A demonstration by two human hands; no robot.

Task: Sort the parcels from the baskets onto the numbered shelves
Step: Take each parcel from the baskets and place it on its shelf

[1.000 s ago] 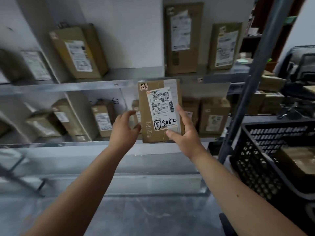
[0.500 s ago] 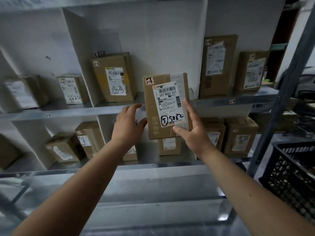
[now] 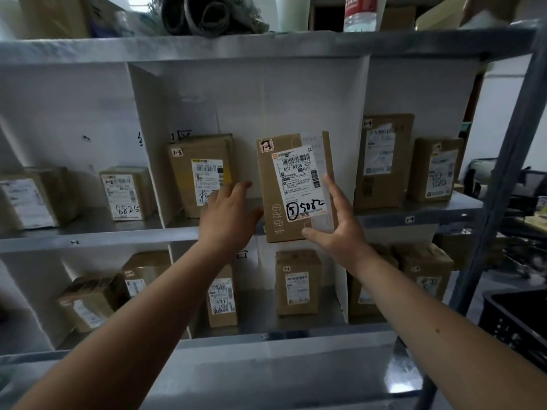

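Observation:
I hold a brown cardboard parcel (image 3: 296, 187) upright in front of the middle shelf (image 3: 118, 236). Its white label carries a barcode and the handwritten "5082" after a circled 5, and a small "1-3" sticker sits at its top left corner. My right hand (image 3: 334, 229) grips its lower right side, thumb on the front near the bottom edge. My left hand (image 3: 228, 214) lies at its left edge with fingers stretched out and only the thumb touching. The parcel's bottom edge overlaps the shelf's front lip. Another parcel marked "1-3" (image 3: 201, 173) stands just left of it.
White dividers split the metal shelves into compartments, each with several brown parcels. A tall parcel (image 3: 381, 161) stands in the compartment to the right. A grey upright post (image 3: 503, 179) runs down the right side. A black plastic basket (image 3: 515, 321) stands at lower right. Clutter lies on the top shelf.
The parcel has gone up and forward from the lower shelf level to the middle shelf. My view has tilted upward. My left fingers have straightened away from the parcel's edge.

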